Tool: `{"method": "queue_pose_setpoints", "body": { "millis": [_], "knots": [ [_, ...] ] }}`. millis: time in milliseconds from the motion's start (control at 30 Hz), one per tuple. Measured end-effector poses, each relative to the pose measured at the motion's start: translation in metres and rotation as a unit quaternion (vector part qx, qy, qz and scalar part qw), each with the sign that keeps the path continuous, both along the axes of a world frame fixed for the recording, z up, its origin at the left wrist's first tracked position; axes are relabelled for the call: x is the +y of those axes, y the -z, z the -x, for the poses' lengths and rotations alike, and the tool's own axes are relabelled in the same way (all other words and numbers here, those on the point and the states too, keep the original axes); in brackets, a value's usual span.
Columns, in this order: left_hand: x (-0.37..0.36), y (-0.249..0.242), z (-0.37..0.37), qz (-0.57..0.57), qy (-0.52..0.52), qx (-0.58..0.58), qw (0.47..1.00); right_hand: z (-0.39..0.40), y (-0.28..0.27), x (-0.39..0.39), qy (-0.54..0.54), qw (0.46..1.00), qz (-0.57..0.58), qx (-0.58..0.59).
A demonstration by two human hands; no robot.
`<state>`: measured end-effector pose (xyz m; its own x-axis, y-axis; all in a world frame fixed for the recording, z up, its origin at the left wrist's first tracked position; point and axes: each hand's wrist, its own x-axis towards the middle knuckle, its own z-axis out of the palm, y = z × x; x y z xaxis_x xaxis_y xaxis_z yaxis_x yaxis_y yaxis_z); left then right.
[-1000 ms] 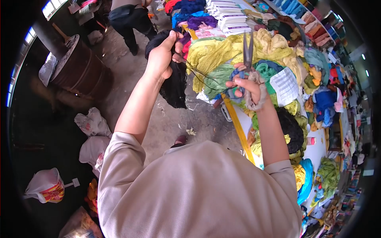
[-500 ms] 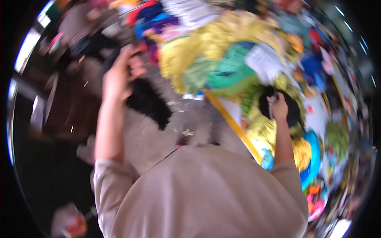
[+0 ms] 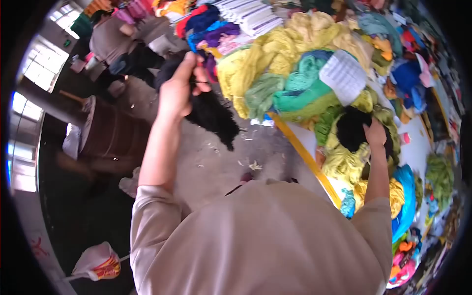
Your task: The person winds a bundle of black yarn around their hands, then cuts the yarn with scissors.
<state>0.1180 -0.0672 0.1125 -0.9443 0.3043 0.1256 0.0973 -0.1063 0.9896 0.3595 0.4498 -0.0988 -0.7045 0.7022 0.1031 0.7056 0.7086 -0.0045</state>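
My left hand (image 3: 181,87) is raised over the floor, its fingers wrapped round a hank of black yarn (image 3: 214,117). The hank's loose end hangs down to the right, and another dark part sticks out behind the hand. Over the table, my right hand (image 3: 376,133) has its fingers closed against a second black yarn bundle (image 3: 353,129), fingertips partly buried in it. That bundle lies on top of yellow-green yarn (image 3: 344,164). Just beyond it is a white sheet with printed rows (image 3: 343,76), resting on green yarn (image 3: 305,78).
Yellow yarn (image 3: 260,51) and other coloured heaps cover the table, whose yellow edge (image 3: 307,160) runs along my right side. A rusty barrel (image 3: 110,128) stands at left. Another person (image 3: 110,42) is farther back. A plastic bag (image 3: 101,261) is at lower left.
The view has swung left and sharpened, so everything sits farther right. Something greyish showed at my right fingers before; now they are against the black bundle. My left hand still holds its hank.
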Motion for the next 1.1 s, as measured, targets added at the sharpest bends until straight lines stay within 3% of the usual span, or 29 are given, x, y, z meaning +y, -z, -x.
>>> {"method": "queue_pose_setpoints", "body": {
  "millis": [33, 67, 100, 167, 200, 267, 367, 433, 467, 500, 567, 633, 767, 867, 900, 967, 1000, 1067, 1100],
  "knots": [
    [0.006, -0.002, -0.003, -0.005, 0.008, 0.024, 1.0, 0.028, -0.027, -0.036, -0.088, 0.991, 0.069, 0.072],
    [0.01, -0.003, -0.003, -0.014, 0.023, 0.014, 1.0, 0.056, -0.052, -0.082, -0.147, 0.937, 0.27, 0.168],
    [0.014, -0.002, -0.003, -0.022, 0.034, 0.008, 0.999, 0.078, -0.06, -0.13, -0.247, 0.823, 0.433, 0.274],
    [0.02, -0.003, -0.006, -0.033, 0.054, -0.002, 0.998, 0.103, -0.115, -0.231, -0.439, 0.73, 0.446, 0.275],
    [0.023, -0.004, -0.008, -0.035, 0.062, 0.002, 0.997, 0.118, -0.12, -0.27, -0.443, 0.666, 0.523, 0.295],
    [0.025, -0.005, -0.013, -0.046, 0.069, -0.006, 0.997, 0.147, -0.127, -0.321, -0.507, 0.59, 0.513, 0.362],
    [0.012, -0.005, -0.007, -0.056, 0.071, -0.003, 0.996, 0.161, -0.142, -0.343, -0.526, 0.608, 0.504, 0.316],
    [-0.002, -0.002, 0.002, -0.056, 0.036, -0.024, 0.997, 0.163, -0.143, -0.333, -0.531, 0.601, 0.561, 0.204],
    [-0.01, 0.002, 0.009, -0.056, 0.026, -0.033, 0.998, 0.162, -0.144, -0.325, -0.504, 0.524, 0.672, 0.14],
    [-0.016, 0.007, 0.015, -0.056, 0.017, -0.031, 0.998, 0.154, -0.155, -0.315, -0.46, 0.495, 0.728, 0.113],
    [-0.025, 0.014, 0.024, -0.055, -0.009, -0.035, 0.998, 0.153, -0.148, -0.296, -0.439, 0.34, 0.809, 0.191],
    [-0.037, 0.024, 0.036, -0.062, -0.025, -0.053, 0.996, 0.146, -0.155, -0.278, -0.374, 0.231, 0.864, 0.245],
    [-0.042, 0.036, 0.043, -0.086, -0.023, -0.08, 0.993, 0.142, -0.161, -0.244, -0.369, 0.281, 0.865, 0.192],
    [-0.04, 0.043, 0.045, -0.119, -0.011, -0.107, 0.987, 0.137, -0.164, -0.239, -0.376, 0.489, 0.761, 0.199],
    [-0.041, 0.047, 0.048, -0.133, -0.01, -0.106, 0.985, 0.137, -0.168, -0.234, -0.371, 0.494, 0.761, 0.198],
    [-0.046, 0.054, 0.054, -0.123, -0.012, -0.08, 0.989, 0.132, -0.177, -0.219, -0.364, 0.687, 0.613, 0.139],
    [-0.049, 0.054, 0.056, -0.115, -0.02, -0.076, 0.99, 0.128, -0.178, -0.212, -0.327, 0.719, 0.598, 0.135],
    [-0.061, 0.062, 0.07, -0.11, -0.034, -0.074, 0.991, 0.116, -0.177, -0.194, -0.312, 0.73, 0.585, 0.165],
    [-0.066, 0.066, 0.076, -0.124, -0.033, -0.086, 0.988, 0.109, -0.18, -0.183, -0.284, 0.691, 0.644, 0.163]
  ]
}}
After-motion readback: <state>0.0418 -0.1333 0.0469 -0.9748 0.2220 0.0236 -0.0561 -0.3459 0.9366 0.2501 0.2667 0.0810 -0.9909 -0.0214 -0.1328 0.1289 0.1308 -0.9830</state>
